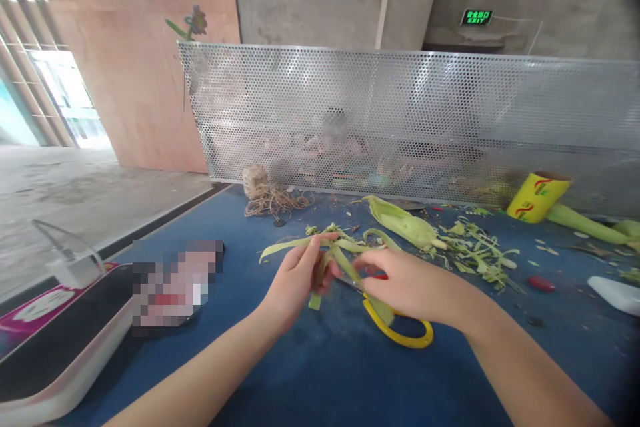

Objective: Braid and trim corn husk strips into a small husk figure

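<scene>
My left hand (pixel 295 277) is closed in a pinch on long green corn husk strips (pixel 330 250) above the blue table (pixel 325 367). My right hand (pixel 407 283) is curled beside it, fingers touching the same husk strips. Yellow-handled scissors (pixel 400 330) lie on the table just under my right hand; I cannot tell whether the hand grips them. An ear of corn in its green husk (pixel 403 220) rests a little beyond both hands.
Husk scraps (pixel 475 253) litter the table to the right. A twine ball (pixel 263 190) sits at the back, a yellow roll (pixel 537 197) and green stalks at far right. A perforated metal screen (pixel 400 120) borders the table's far edge. A white tray (pixel 60 360) lies left.
</scene>
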### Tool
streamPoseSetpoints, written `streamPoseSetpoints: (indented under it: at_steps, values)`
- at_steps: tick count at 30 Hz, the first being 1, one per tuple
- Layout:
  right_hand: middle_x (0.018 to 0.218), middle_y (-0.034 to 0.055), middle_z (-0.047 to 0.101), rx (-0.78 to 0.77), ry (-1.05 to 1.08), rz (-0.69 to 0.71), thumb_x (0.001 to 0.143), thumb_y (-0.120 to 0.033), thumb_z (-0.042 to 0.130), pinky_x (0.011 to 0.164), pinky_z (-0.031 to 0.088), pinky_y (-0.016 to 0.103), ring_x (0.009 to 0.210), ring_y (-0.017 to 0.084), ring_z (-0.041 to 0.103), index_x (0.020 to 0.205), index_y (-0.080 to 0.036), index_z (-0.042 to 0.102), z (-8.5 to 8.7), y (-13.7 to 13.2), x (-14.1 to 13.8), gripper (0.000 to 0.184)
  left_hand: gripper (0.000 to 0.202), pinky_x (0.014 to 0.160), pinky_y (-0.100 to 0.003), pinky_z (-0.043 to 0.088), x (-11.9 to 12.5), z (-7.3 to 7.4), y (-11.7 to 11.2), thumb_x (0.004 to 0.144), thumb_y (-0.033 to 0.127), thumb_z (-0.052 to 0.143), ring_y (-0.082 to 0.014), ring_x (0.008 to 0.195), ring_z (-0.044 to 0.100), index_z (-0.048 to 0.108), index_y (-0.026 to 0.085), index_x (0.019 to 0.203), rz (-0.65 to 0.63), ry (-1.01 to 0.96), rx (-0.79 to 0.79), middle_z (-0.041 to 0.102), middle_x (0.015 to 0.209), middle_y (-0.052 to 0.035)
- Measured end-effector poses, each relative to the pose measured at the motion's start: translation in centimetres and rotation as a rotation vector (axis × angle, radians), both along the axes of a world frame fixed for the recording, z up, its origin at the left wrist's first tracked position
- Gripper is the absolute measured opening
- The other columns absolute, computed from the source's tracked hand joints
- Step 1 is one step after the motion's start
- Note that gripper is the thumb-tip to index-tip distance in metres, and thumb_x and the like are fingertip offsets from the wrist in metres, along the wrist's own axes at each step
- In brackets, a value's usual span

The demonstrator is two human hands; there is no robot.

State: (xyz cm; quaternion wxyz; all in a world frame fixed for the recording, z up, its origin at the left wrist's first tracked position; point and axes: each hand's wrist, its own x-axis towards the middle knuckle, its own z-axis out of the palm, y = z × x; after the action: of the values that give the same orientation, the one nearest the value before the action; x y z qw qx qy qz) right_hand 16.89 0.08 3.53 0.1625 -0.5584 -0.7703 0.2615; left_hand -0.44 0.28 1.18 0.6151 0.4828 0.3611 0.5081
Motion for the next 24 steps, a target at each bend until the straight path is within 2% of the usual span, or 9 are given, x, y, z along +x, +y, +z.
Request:
streamPoseSetpoints:
  at_steps: [3, 6, 8, 11, 13, 16, 20, 24]
  values:
    - [0.123, 0.0072, 0.054, 0.14, 0.174, 0.034, 0.076, -0.025, 0.05, 0.074, 0.046, 0.033, 0.105, 0.026, 0.055, 0.13, -0.03, 0.041, -0.9, 0.4, 0.0, 0.055, 0.048, 0.043, -0.019, 0.025, -0.1, -0.2, 0.0, 0.081, 0.045, 0.046, -0.0064, 0.042, 0.031, 0.05, 0.012, 0.115, 0.003, 0.078, 0.064, 0.051, 0.05, 0.0031]
    - [0.126, 0.004, 0.051, 0.21, 0.264, 0.164, 0.079, -0.016, 0.042, 0.081, 0.045, 0.034, 0.111, 0.024, 0.052, 0.137, -0.034, 0.026, -0.9, 0.6, -0.4, 0.063, 0.043, 0.045, -0.02, 0.025, -0.2, -0.6, 0.2, 0.081, 0.034, 0.044, -0.0077, 0.044, 0.032, 0.047, 0.012, 0.118, -0.041, 0.066, 0.076, 0.051, 0.051, 0.0026]
    - [0.117, 0.0038, 0.058, 0.248, 0.289, 0.19, 0.079, -0.015, 0.042, 0.079, 0.046, 0.033, 0.104, 0.022, 0.055, 0.137, -0.035, 0.025, -0.8, 0.5, -0.8, 0.063, 0.04, 0.046, -0.021, 0.027, -0.3, -0.7, 0.3, 0.079, 0.025, 0.041, -0.009, 0.047, 0.035, 0.049, 0.012, 0.116, -0.103, 0.049, 0.092, 0.052, 0.053, 0.0014]
    - [0.103, 0.0031, 0.064, 0.232, 0.317, 0.15, 0.08, -0.019, 0.048, 0.072, 0.049, 0.033, 0.087, 0.019, 0.061, 0.135, -0.036, 0.028, -0.9, 0.4, -1.3, 0.061, 0.038, 0.047, -0.022, 0.029, -0.3, -0.5, 0.1, 0.076, 0.019, 0.039, -0.0092, 0.048, 0.038, 0.055, 0.011, 0.109, -0.133, 0.105, 0.137, 0.052, 0.054, 0.0009]
    - [0.105, 0.0023, 0.063, 0.225, 0.33, 0.141, 0.079, -0.02, 0.051, 0.07, 0.049, 0.032, 0.085, 0.019, 0.061, 0.129, -0.035, 0.038, -1.0, 0.4, -1.3, 0.054, 0.033, 0.05, -0.022, 0.033, -0.3, -0.2, -0.2, 0.074, 0.017, 0.044, -0.0091, 0.049, 0.042, 0.058, 0.012, 0.104, -0.132, 0.179, 0.181, 0.052, 0.054, 0.0019]
    - [0.109, 0.0008, 0.061, 0.199, 0.363, 0.189, 0.079, -0.021, 0.053, 0.071, 0.049, 0.03, 0.091, 0.018, 0.059, 0.115, -0.033, 0.053, -0.9, 0.4, -0.9, 0.038, 0.022, 0.06, -0.024, 0.041, -0.3, 0.0, -0.4, 0.072, 0.017, 0.054, -0.0114, 0.061, 0.051, 0.062, 0.013, 0.092, -0.174, 0.24, 0.266, 0.058, 0.064, -0.0004]
    - [0.11, 0.0018, 0.061, 0.067, 0.476, 0.268, 0.083, -0.035, 0.05, 0.076, 0.049, 0.033, 0.093, 0.019, 0.059, 0.119, -0.033, 0.052, -0.9, 0.4, -0.2, 0.036, 0.022, 0.064, -0.024, 0.044, -0.3, -0.3, -0.3, 0.068, 0.021, 0.065, -0.0127, 0.068, 0.054, 0.063, 0.013, 0.088, -0.226, 0.239, 0.311, 0.062, 0.078, -0.0038]
    - [0.118, 0.0017, 0.057, 0.006, 0.53, 0.298, 0.082, -0.041, 0.051, 0.079, 0.05, 0.035, 0.097, 0.02, 0.059, 0.123, -0.036, 0.047, -1.3, 0.4, -0.1, 0.042, 0.034, 0.065, -0.025, 0.045, -0.4, -0.6, 0.0, 0.061, 0.022, 0.073, -0.0139, 0.069, 0.055, 0.062, 0.013, 0.091, -0.222, 0.205, 0.306, 0.064, 0.077, -0.0037]
